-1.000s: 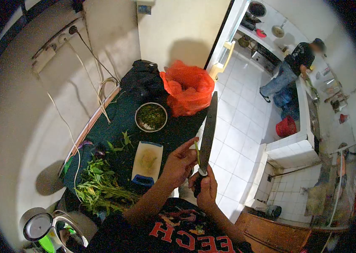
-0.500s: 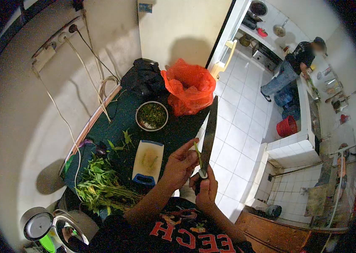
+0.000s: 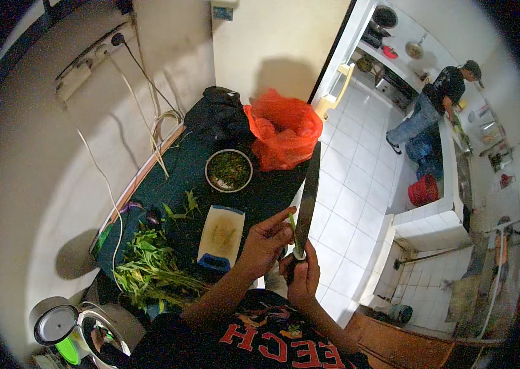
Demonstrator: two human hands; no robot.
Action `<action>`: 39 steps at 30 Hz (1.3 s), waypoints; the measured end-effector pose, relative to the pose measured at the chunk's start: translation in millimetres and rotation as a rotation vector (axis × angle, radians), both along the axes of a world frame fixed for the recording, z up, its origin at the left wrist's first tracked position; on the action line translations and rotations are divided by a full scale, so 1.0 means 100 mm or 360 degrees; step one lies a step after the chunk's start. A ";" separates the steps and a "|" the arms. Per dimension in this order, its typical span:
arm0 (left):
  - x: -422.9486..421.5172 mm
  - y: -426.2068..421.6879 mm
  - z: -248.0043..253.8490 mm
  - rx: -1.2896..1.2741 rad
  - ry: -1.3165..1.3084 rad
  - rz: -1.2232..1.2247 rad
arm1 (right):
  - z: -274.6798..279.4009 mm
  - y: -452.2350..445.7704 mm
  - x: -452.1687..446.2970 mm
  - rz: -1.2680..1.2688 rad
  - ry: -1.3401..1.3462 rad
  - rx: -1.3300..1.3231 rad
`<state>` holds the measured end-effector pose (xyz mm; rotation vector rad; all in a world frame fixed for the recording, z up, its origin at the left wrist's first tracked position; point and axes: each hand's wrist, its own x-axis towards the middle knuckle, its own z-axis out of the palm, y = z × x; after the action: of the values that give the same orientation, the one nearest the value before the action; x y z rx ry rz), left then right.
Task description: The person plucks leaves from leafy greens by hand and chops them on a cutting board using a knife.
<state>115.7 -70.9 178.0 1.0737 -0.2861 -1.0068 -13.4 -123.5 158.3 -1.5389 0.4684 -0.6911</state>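
Observation:
My right hand point(image 3: 302, 273) is closed around the handle of a large knife point(image 3: 310, 197), its long blade pointing up and away from me. Pinched in the fingers of my left hand point(image 3: 265, 245) is a short green stem point(image 3: 292, 222), held close alongside the blade near the handle. Below and left of my hands, a white cutting board point(image 3: 221, 230) with blue ends lies on the dark green tabletop point(image 3: 177, 178). A bunch of leafy green stalks point(image 3: 155, 264) rests left of the board. Beyond it stands a round bowl point(image 3: 228, 171) of chopped greens.
A red plastic bag point(image 3: 284, 129) and a black bag point(image 3: 218, 114) sit at the table's far end. Purple eggplants point(image 3: 152, 216) lie by the wall, near hanging cords point(image 3: 109, 178). A rice cooker point(image 3: 97, 335) is at lower left. Another person point(image 3: 435, 104) stands at the counter across the tiled floor.
The view has shifted slightly, so the table and room appear a little further right. Both hands keep their grips, with the stem still beside the blade.

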 end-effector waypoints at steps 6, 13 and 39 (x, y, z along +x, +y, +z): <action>-0.01 -0.02 -0.19 -0.0076 0.0016 0.0082 | 0.08 0.00 0.05 0.0031 0.0034 -0.0085; -0.06 -0.01 -0.08 -0.0033 0.0150 0.0217 | -0.07 -0.04 0.11 0.0024 0.0128 -0.0181; 0.03 0.07 -0.39 0.0122 -0.0037 0.0059 | -0.07 -0.04 0.27 0.0033 0.0357 -0.0198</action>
<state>119.0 -63.4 138.7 1.1568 -0.2472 -0.9790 13.7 -127.9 151.1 -1.7459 0.5849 -0.5417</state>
